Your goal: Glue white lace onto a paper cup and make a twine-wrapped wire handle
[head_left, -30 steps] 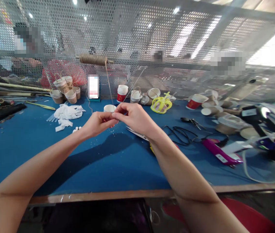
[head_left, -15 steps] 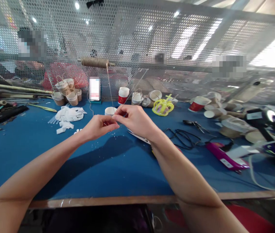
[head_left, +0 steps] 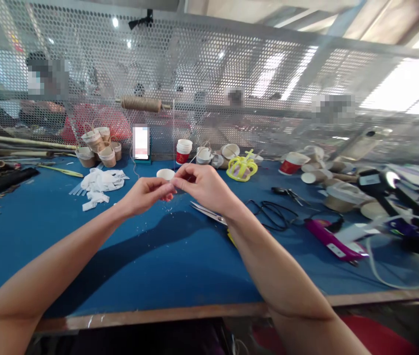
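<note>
Above the middle of the blue table, my left hand [head_left: 146,195] and my right hand [head_left: 202,186] meet at the fingertips, both closed in a pinch. A thin string [head_left: 173,133] drops from near the spool's right end to my right fingertips, where its end is hidden. Whatever my left fingers grip is too small to make out. Just behind the fingers stands a white paper cup [head_left: 165,174], partly covered by them. Scissors [head_left: 208,213] lie beside my right wrist, their handles partly under the forearm.
A twine spool [head_left: 140,103] hangs at the perforated metal screen [head_left: 102,74]. Behind the hands stand a phone [head_left: 141,143], red-and-white cups [head_left: 184,151] and a yellow woven piece [head_left: 242,168]. White strips [head_left: 103,180] lie left; a purple tool [head_left: 335,240] and cables lie right.
The view has shifted slightly. My left hand has turned and its fingertips now press against those of my right hand. The string hangs straighter and looks fainter.
</note>
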Tool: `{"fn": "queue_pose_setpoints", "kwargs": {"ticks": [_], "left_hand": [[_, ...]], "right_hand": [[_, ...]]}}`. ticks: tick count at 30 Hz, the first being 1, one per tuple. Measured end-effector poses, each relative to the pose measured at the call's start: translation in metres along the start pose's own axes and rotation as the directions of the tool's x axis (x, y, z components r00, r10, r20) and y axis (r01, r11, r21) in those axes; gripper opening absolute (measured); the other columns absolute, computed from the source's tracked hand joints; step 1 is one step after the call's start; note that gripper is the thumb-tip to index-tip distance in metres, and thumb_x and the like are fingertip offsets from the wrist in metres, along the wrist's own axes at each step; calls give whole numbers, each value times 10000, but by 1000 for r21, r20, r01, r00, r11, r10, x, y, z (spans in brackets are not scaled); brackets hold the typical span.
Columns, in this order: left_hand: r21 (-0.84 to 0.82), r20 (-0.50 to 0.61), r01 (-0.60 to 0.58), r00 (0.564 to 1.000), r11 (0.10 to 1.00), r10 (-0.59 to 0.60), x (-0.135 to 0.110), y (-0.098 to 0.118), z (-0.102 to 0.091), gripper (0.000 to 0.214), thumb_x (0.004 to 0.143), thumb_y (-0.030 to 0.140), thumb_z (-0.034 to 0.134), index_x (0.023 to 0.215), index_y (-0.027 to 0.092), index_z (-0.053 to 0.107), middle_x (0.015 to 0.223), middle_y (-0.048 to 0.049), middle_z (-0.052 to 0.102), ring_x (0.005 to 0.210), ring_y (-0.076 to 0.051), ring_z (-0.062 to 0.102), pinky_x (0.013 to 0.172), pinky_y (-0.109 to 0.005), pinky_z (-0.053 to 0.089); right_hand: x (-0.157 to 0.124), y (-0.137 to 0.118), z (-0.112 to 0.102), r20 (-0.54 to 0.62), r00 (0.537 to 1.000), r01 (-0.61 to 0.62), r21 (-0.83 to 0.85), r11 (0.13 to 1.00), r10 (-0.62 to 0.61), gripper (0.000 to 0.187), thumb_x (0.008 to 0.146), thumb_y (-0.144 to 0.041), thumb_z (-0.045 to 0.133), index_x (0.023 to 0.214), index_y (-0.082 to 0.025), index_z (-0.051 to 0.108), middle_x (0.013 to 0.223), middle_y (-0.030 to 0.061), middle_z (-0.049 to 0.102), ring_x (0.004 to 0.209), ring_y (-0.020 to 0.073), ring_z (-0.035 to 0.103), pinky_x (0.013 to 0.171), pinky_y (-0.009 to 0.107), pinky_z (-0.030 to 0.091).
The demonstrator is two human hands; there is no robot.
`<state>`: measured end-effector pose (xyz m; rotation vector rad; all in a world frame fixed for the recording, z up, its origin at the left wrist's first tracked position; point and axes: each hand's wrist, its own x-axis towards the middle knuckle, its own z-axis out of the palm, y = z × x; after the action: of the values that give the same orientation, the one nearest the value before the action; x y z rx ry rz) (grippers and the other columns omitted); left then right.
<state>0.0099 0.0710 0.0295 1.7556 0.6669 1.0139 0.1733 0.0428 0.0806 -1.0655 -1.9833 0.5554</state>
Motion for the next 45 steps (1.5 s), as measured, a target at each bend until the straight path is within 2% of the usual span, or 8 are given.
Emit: {"fn": "queue_pose_setpoints", "kwargs": {"ticks": [9,18,23,28,33,37,41,45], "left_hand": [[-560,460,311,888,767,-25,-7,4,0,326,735,438,628,867,141,649,692,-39,639,728,-165,616,737,-334,462],[-553,420,297,906,778,-48,-10,14,6,364,651,469,688,592,154,516,523,47,436,558,-105,487,617,-277,415],[118,-59,26,998,993,-19,-9,24,6,284,743,394,587,611,172,469,588,17,484,586,-119,444,616,-285,348],[711,-212,10,956,703,201,-9,35,5,211,756,263,553,591,168,463,596,16,468,590,-127,413,660,-319,326],[27,91,84,992,996,-86,-10,42,-9,226,799,338,525,666,155,526,670,11,543,662,-115,525,681,-284,410],[-458,348,307,926,834,-149,-9,32,-9,248,731,389,635,772,161,546,678,3,599,667,-135,605,676,-291,451],[-526,411,366,899,767,-147,-10,25,-2,297,689,414,674,715,156,531,530,51,511,506,-89,534,597,-260,440],[-112,159,141,980,984,-123,-11,35,3,280,736,375,605,606,166,473,501,48,483,499,-86,461,556,-239,386]], "right_hand": [[-1,-7,-3,249,965,-66,548,834,-87,215,724,-321,653,678,-136,554,678,-9,549,534,70,531,509,230,455],[-5,-6,3,230,968,-42,541,840,-99,168,767,-299,604,709,-160,530,648,-12,557,579,103,568,553,259,477],[0,0,9,-50,998,45,223,974,-35,115,755,-218,599,672,-155,550,670,-3,553,603,91,515,574,241,426],[6,7,18,-127,991,-35,131,991,52,128,741,-189,599,638,-159,530,597,-15,530,553,87,470,527,236,384],[5,7,12,27,1000,-8,435,900,-4,209,734,-337,627,648,-171,535,573,-37,477,548,83,444,514,236,369],[4,5,8,68,995,20,585,811,-74,211,736,-329,638,641,-178,526,612,-33,497,577,83,467,549,243,391],[1,2,8,96,990,31,588,809,-107,199,746,-317,629,643,-172,538,668,-18,531,628,92,508,604,259,416],[-1,2,11,33,999,18,452,892,-37,212,730,-332,632,641,-163,539,652,-25,514,591,82,472,575,252,393]]}}
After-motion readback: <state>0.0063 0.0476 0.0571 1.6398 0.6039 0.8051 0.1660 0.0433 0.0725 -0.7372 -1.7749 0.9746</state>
